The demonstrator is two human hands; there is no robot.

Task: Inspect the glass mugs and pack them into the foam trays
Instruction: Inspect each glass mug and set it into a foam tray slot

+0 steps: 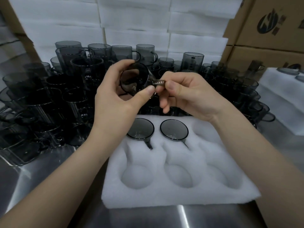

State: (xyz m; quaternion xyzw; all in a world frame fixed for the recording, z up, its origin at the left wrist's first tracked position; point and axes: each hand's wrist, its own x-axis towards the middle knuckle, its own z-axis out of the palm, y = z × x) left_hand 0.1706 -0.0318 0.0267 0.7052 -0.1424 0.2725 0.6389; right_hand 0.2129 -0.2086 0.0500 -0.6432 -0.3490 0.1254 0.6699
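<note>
A smoky grey glass mug (134, 78) is held up above the table, tilted with its mouth toward me. My left hand (115, 99) grips its body, thumb near the handle. My right hand (185, 94) pinches the mug's handle between thumb and forefinger. Below lies a white foam tray (164, 196) with round pockets. Two mugs sit in its back row, one at the left (140, 129) and one in the middle (174, 130), handles pointing toward me. The other pockets in view hold nothing; my arms hide part of the tray.
Several dark glass mugs (49, 99) crowd the steel table (41, 175) behind and left of the tray, some stacked. White foam sheets (136, 22) are piled at the back. Cardboard boxes (269, 30) stand at the right, with another foam tray (283, 96) holding mugs.
</note>
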